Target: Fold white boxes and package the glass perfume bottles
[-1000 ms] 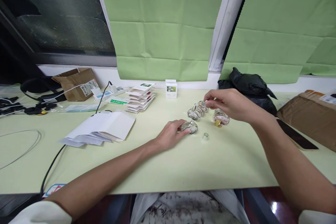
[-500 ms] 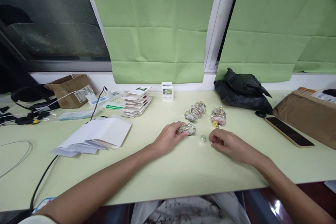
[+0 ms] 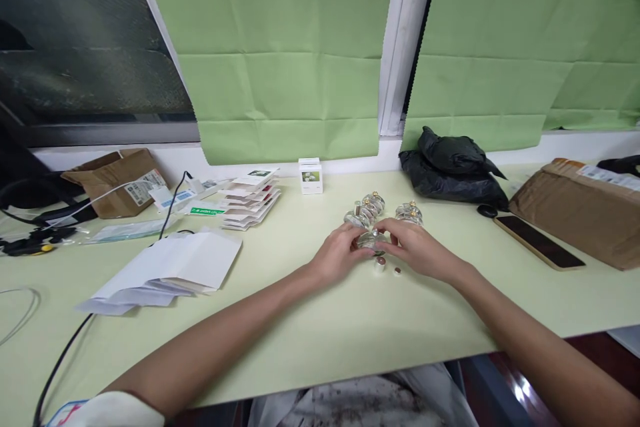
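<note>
Pale green laminate covers the desk (image 3: 310,320), which runs under a window hung with green paper sheets (image 3: 280,53); dark glass shows at the far left. Near the middle of the desk both hands meet on a small clear glass bottle (image 3: 369,240). The left hand (image 3: 339,255) has its fingers (image 3: 350,235) curled around the bottle's left side, and the right hand (image 3: 416,250) pinches the bottle's right side with thumb and fingertips (image 3: 387,240), so both are closed on it. Just behind the bottle stands a cluster of similar glass bottles (image 3: 367,207) with gold tops. Just in front of it lie a small silver cap (image 3: 380,265) and a tiny dark piece (image 3: 397,271), both loose on the desk. Farther behind the bottle a little white box (image 3: 311,176) stands by the sill. Left of the bottle are a fanned stack of cards (image 3: 250,199), white envelopes (image 3: 173,267), a black cable (image 3: 65,353) and an open cardboard box (image 3: 113,177). Right of the bottle lie a black bag (image 3: 450,170), a dark phone (image 3: 537,242) and a brown parcel (image 3: 580,210).
</note>
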A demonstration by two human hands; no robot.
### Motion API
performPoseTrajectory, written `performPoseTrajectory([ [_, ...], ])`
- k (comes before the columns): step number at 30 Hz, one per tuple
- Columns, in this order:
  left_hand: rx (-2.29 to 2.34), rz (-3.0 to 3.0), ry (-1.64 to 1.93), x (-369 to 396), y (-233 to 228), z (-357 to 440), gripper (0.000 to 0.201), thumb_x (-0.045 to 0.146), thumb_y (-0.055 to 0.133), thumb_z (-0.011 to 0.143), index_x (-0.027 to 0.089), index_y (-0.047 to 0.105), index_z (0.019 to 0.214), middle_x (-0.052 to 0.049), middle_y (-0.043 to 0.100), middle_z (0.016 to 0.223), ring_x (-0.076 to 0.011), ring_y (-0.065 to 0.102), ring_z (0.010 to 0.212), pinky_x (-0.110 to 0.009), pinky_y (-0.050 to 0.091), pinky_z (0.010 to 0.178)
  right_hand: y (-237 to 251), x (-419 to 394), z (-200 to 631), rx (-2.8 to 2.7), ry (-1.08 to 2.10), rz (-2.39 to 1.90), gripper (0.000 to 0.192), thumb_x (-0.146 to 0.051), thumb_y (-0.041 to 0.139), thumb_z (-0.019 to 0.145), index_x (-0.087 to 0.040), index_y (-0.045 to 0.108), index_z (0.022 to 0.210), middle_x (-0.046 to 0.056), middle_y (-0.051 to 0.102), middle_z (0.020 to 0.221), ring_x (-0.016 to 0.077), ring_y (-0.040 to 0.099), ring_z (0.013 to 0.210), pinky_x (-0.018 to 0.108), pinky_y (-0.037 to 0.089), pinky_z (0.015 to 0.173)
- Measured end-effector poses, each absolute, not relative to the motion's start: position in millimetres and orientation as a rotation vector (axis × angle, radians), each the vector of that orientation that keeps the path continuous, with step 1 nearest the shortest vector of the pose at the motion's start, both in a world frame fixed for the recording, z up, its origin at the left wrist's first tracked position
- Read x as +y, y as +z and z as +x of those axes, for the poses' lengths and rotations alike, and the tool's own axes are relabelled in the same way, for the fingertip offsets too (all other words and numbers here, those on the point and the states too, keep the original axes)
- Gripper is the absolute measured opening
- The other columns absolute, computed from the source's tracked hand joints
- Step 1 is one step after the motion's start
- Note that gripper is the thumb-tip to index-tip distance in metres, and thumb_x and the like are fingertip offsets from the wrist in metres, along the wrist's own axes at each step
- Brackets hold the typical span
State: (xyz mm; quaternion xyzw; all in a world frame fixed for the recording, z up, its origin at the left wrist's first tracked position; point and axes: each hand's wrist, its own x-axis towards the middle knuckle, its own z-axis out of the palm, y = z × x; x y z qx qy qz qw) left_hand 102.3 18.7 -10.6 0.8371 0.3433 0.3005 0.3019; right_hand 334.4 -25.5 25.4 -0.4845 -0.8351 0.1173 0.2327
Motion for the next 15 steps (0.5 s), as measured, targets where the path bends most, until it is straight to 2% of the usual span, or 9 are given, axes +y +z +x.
performPoseTrajectory([
  [3, 1.008, 2.115, 0.893, 10, -12, 103, 0.049, 0.046, 0.076, 0.091, 0.022, 0.060, 0.131, -0.005, 0.064, 0.114, -0.0180, 0.063, 0.083, -0.032, 0.050, 0.078, 21, -29, 344, -2.251, 0.308, -1.393, 0.030, -0.048, 0.056, 0.105, -0.025, 0.062, 0.123, 0.004, 0.072, 0.096, 0.0228, 0.064, 0.079, 0.035, 0.047, 0.074],
  [6, 1.066, 2.120, 0.883, -5, -15, 101, 0.038, 0.052, 0.072, 0.093, 0.022, 0.058, 0.113, -0.001, 0.064, 0.101, -0.0163, 0.059, 0.076, -0.031, 0.045, 0.070, 15, -36, 360, -2.155, 0.276, -1.493, 0.029, -0.050, 0.058, 0.104, -0.025, 0.063, 0.117, 0.002, 0.070, 0.089, 0.0219, 0.062, 0.073, 0.034, 0.046, 0.071],
  [9, 0.987, 2.229, 0.737, -14, -17, 105, 0.033, 0.049, 0.077, 0.090, 0.022, 0.059, 0.099, 0.000, 0.065, 0.092, -0.0169, 0.058, 0.075, -0.030, 0.041, 0.068, 7, -40, 372, -2.073, 0.224, -1.528, 0.028, -0.049, 0.059, 0.104, -0.026, 0.061, 0.120, 0.003, 0.071, 0.099, 0.0215, 0.064, 0.075, 0.035, 0.048, 0.073],
  [12, 0.971, 2.240, 0.703, -12, -20, 118, 0.026, 0.041, 0.077, 0.090, 0.022, 0.061, 0.097, 0.000, 0.068, 0.093, -0.0176, 0.061, 0.078, -0.030, 0.041, 0.068, 0, -45, 378, -2.027, 0.124, -1.564, 0.027, -0.048, 0.056, 0.105, -0.027, 0.059, 0.122, 0.006, 0.070, 0.114, 0.0212, 0.066, 0.079, 0.035, 0.048, 0.075],
  [15, 0.973, 2.205, 0.714, -3, -21, 132, 0.023, 0.040, 0.076, 0.091, 0.022, 0.062, 0.097, 0.000, 0.071, 0.092, -0.0183, 0.064, 0.080, -0.029, 0.042, 0.069, -5, -56, 378, -1.912, -0.027, -1.634, 0.031, -0.054, 0.058, 0.103, -0.025, 0.055, 0.113, 0.006, 0.067, 0.108, 0.0204, 0.064, 0.074, 0.033, 0.046, 0.070],
])
